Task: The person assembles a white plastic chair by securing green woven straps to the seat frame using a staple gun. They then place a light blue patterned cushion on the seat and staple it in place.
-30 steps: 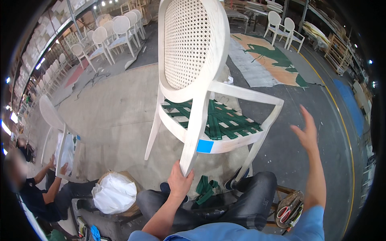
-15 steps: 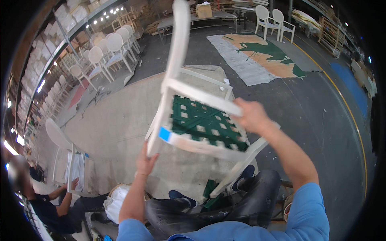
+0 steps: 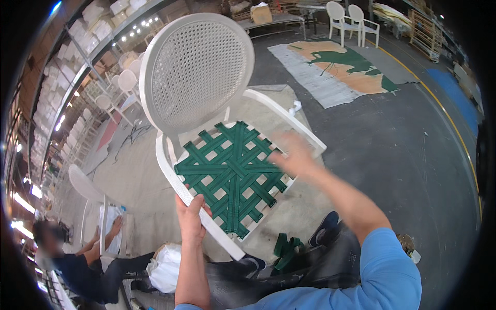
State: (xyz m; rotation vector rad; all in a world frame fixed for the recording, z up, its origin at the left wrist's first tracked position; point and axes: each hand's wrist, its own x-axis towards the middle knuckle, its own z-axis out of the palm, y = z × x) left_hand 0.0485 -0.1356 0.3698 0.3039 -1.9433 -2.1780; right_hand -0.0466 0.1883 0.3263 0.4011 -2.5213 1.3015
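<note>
Chair point(image 3: 199, 72) was held by left hand point(image 3: 192, 219), the nearer one, fingers clamped on armrest point(image 3: 222, 237); long axis ran ahead of them, backrest farthest. Webbing point(image 3: 235, 173) was just left of blurred right hand point(image 3: 296, 156); finger state there couldn't be told.

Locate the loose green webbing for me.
In the head view, the loose green webbing lies low, just right of centre, between the person's two shoes and below the white chair in the picture.

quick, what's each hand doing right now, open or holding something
Left hand: closed around the white chair's near-left armrest.
Right hand: blurred, looks open, by the green webbing; contact can't be told.
</note>
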